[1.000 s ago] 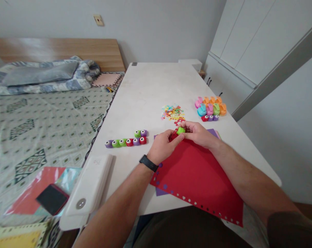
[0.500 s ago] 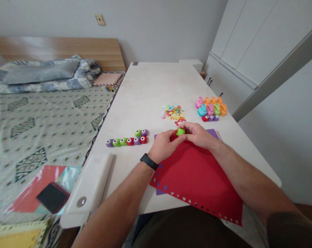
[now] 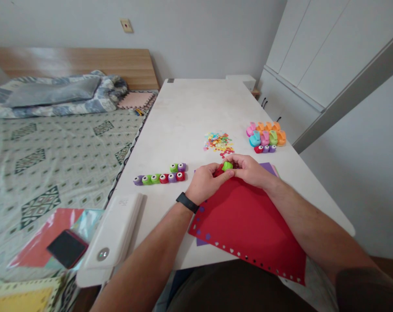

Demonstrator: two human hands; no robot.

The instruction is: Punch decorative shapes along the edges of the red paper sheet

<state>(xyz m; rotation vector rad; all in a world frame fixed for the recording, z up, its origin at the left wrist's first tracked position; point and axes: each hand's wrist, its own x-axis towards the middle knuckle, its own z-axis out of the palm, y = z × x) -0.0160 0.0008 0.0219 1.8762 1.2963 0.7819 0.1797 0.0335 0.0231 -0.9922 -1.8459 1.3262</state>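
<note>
Both my hands meet at the far corner of a red paper sheet (image 3: 248,229), whose near edges carry a row of small punched shapes. My left hand (image 3: 204,184) and my right hand (image 3: 248,170) close around a small green craft punch (image 3: 227,166), with the red paper running into it. A purple sheet (image 3: 267,168) shows beneath the red one. A black band (image 3: 187,203) circles my left wrist.
On the white table (image 3: 190,108) lie a row of small craft punches (image 3: 160,177), larger colourful punches (image 3: 266,136) and scattered paper cutouts (image 3: 218,143). A long white case (image 3: 113,229) sits at the table's left edge, beside a bed.
My hands stay closed on the green punch at the paper's corner. The whole view has shifted only slightly.
</note>
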